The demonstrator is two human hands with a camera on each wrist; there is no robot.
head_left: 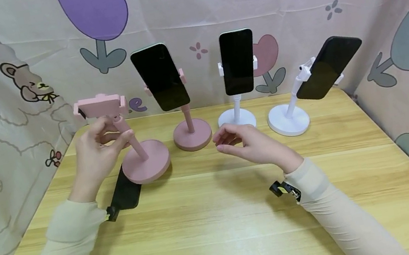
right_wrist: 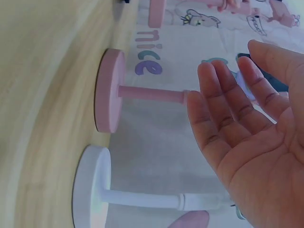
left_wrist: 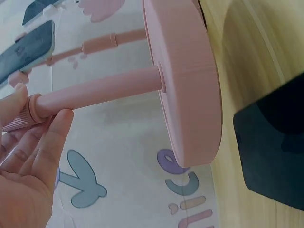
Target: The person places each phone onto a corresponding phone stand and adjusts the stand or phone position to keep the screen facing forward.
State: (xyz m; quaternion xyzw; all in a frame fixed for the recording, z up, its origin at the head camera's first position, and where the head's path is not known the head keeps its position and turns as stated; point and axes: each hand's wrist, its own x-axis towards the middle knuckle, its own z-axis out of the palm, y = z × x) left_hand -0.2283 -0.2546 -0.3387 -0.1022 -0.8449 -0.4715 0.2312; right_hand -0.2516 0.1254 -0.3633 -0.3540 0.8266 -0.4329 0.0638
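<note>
My left hand (head_left: pixel 98 159) grips a pink phone stand (head_left: pixel 146 162) around the upper part of its pole, below a clamp head that holds no phone. The stand leans, and its round base (left_wrist: pixel 190 85) appears raised off the table, with a shadow beneath. Partly under that base in the head view, a black phone (head_left: pixel 126 192) lies flat on the table. My right hand (head_left: pixel 245 141) hovers with relaxed, slightly bent fingers and holds nothing. Behind it are a second pink stand (right_wrist: pixel 110 92) and a white stand (right_wrist: pixel 92 190).
Along the table's (head_left: pixel 226 232) back stand three loaded stands: the second pink one with a tilted phone (head_left: pixel 161 77), the white one with an upright phone (head_left: pixel 239 62), and another white stand (head_left: pixel 288 120) with a slanted phone (head_left: pixel 328 67). A patterned curtain (head_left: pixel 177 10) hangs behind.
</note>
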